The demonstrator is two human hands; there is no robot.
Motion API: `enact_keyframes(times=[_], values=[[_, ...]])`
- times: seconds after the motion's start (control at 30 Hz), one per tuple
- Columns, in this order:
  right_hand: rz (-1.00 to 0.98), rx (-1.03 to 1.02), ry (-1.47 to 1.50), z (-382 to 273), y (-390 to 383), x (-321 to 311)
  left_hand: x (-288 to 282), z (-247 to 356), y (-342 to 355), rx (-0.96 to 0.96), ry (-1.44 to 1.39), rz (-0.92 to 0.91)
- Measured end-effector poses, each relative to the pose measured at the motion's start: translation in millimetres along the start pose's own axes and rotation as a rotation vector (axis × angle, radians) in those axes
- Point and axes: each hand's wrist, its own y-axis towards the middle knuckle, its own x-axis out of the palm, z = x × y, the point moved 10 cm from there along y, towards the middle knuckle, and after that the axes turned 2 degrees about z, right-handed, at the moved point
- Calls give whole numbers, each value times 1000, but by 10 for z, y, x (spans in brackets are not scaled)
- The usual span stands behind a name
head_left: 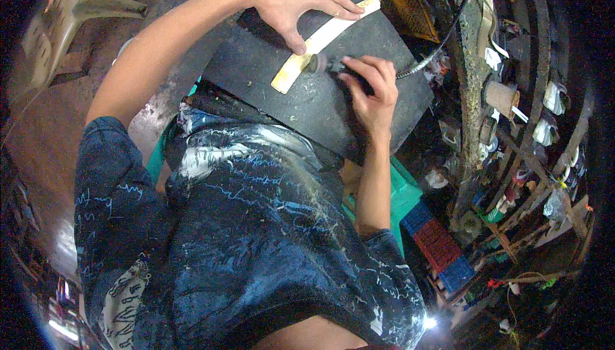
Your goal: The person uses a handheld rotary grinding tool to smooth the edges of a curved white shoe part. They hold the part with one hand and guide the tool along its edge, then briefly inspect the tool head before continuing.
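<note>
A slightly curved, pale strip [330, 34], yellowish at both ends, lies slantwise on a dark flat board [256, 68] in front of my body. My left hand [301, 4] rests over it with fingers spread; the thumb touches its left edge and the fingertips reach its far end. My right hand [371, 90] is wrapped round a small dark rotary grinder [336, 65]. The grinder's round head [316, 63] is at the strip's right edge, close to my left thumb. Whether it touches the strip I cannot tell. The palm side of my right hand is hidden.
A dark flexible cable [442, 45] runs from beside my right hand to the upper right. A pale plastic chair [57, 16] stands far left. Green plastic [403, 186] and a blue-and-red crate [439, 244] are at lower right. Cluttered racks [506, 100] line the right side.
</note>
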Motion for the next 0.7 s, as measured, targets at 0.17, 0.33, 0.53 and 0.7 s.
enact_keyframes(times=[0.17, 0.33, 0.53, 0.7], values=[[72, 51, -43, 83, 75, -45, 3, 13, -7, 21, 71, 33], [-4, -23, 8, -48, 50, 53, 28, -16, -2, 11, 50, 9], [-17, -35, 25, -81, 38, 68, 35, -20, -8, 16, 43, 11], [21, -2, -1, -68, 21, 28, 44, -44, -2, -5, 31, -39]])
